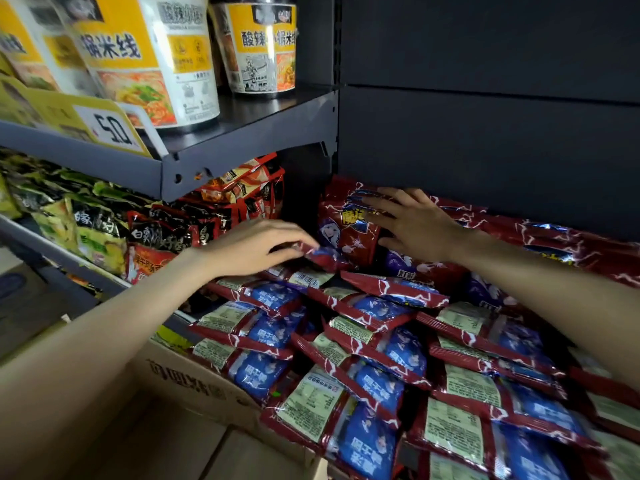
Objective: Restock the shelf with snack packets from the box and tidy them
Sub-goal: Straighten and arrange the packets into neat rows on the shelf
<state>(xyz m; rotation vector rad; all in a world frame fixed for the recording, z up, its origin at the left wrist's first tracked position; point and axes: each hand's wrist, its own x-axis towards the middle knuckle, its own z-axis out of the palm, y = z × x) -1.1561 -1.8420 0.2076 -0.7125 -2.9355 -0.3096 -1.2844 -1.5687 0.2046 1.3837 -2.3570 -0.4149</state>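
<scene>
Several red and blue snack packets fill a cardboard box in front of me, lying flat in overlapping rows. On the shelf behind it, more red packets stand in a row against the dark back panel. My right hand lies with spread fingers on the front of the leftmost upright packet. My left hand reaches in from the left, its fingertips touching a red packet edge at the base of that upright packet.
To the left, a neighbouring shelf holds black, green and red noodle packets. Above it, a dark shelf carries yellow and white noodle cups and a yellow price tag. The dark back panel rises behind the red packets.
</scene>
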